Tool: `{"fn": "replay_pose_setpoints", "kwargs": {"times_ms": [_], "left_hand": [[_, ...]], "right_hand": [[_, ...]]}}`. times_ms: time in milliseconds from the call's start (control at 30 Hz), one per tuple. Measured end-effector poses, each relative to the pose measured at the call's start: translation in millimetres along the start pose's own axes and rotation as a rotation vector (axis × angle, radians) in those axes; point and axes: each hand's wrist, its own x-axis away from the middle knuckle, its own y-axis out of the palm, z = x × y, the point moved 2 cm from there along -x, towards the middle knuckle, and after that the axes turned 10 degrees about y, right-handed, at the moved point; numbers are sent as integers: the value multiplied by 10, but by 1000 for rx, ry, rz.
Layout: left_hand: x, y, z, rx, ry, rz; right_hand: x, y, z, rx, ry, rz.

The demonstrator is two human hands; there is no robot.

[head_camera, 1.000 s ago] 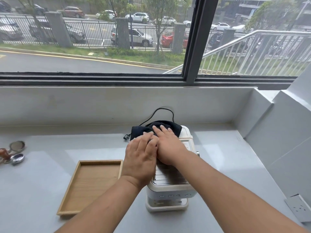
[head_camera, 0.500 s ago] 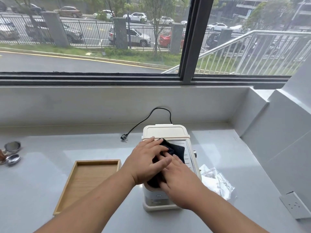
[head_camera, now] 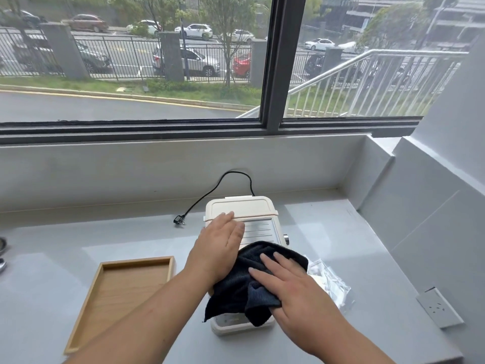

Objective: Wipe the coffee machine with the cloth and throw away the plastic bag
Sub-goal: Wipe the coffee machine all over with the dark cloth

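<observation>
A cream coffee machine [head_camera: 244, 210] stands on the grey counter, its metal top grille partly showing. A dark cloth [head_camera: 236, 287] drapes over the machine's front half. My right hand [head_camera: 291, 287] lies flat on the cloth, fingers spread, pressing it down with its lower edge tucked under the palm. My left hand [head_camera: 217, 245] rests flat on the machine's left top edge, fingers together, beside the cloth. A clear plastic bag [head_camera: 330, 282] lies crumpled on the counter, right of the machine, partly hidden by my right hand.
A shallow wooden tray [head_camera: 86, 321] sits left of the machine. The machine's black cord and plug [head_camera: 179, 220] trail behind toward the wall. A wall socket [head_camera: 439, 307] is on the right wall. Metal utensils [head_camera: 2, 253] peek in at the left edge.
The cloth has travelled from the machine's back to its front, drawn by my right hand. My left hand has come off the cloth and now rests on the machine's left side.
</observation>
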Motion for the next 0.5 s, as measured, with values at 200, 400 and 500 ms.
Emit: {"fn": "replay_pose_setpoints", "kwargs": {"times_ms": [200,400,500], "left_hand": [[-70,1,-13,-4,-50,-68],[21,137,-23,-233,-8,-22],[33,135,-21,-263,12,-15]], "right_hand": [[-285,-51,310,-311,201,65],[-794,-188,432,-456,236,101],[-996,-219,485,-615,246,116]]}}
